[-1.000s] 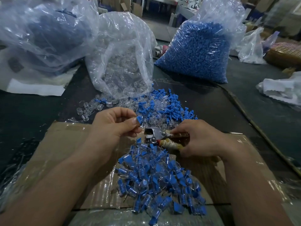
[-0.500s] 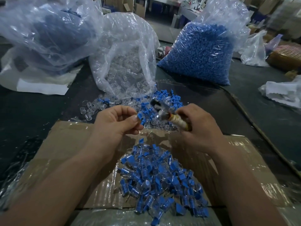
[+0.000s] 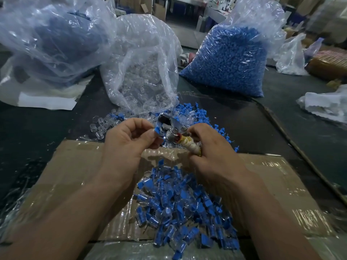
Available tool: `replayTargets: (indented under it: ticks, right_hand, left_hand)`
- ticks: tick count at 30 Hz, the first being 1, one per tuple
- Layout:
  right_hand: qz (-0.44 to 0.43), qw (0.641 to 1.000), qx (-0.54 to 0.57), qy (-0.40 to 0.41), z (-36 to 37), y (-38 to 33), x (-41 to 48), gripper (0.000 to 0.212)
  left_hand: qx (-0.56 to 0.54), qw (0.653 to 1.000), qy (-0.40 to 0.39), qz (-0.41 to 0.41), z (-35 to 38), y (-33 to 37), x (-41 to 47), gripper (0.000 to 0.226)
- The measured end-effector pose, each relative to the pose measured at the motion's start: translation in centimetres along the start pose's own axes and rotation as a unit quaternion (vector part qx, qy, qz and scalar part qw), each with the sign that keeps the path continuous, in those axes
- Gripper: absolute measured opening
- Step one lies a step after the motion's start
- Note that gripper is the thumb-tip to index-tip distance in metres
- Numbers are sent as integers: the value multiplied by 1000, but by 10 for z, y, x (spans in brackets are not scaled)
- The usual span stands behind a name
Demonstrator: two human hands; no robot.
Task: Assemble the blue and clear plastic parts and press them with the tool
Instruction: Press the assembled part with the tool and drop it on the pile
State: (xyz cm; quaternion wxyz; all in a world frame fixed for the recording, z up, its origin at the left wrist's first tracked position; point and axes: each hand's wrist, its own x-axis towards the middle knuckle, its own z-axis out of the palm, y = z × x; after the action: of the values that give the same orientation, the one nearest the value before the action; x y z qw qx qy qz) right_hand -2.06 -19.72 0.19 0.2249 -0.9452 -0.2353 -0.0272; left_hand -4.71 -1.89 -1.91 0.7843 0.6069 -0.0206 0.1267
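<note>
My left hand [image 3: 129,141] pinches a small blue plastic part [image 3: 157,130] between thumb and fingers. Right beside it, my right hand [image 3: 212,147] grips the taped handle of a metal pressing tool [image 3: 173,131], whose jaws point up and left, close to the blue part. Below the hands a heap of assembled blue-and-clear pieces [image 3: 184,207] lies on a taped cardboard sheet [image 3: 75,166]. Loose blue and clear parts [image 3: 197,113] are scattered on the dark table behind the hands.
An open bag of clear parts [image 3: 142,72] stands behind the hands. A full bag of blue parts [image 3: 231,59] is at back right, another plastic bag [image 3: 52,38] at back left. White plastic wrap [image 3: 326,106] lies at the right edge.
My right hand lifted the tool off the cardboard and brought its jaws up next to the blue part. My left hand stayed almost in place, still pinching the part.
</note>
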Motion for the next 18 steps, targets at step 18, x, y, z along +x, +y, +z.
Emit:
replayTargets:
  ticks: [18]
  right_hand:
    - [7, 1000, 28, -5, 1, -9, 0, 14]
  left_hand:
    - [83, 996, 20, 36, 6, 8, -3, 20]
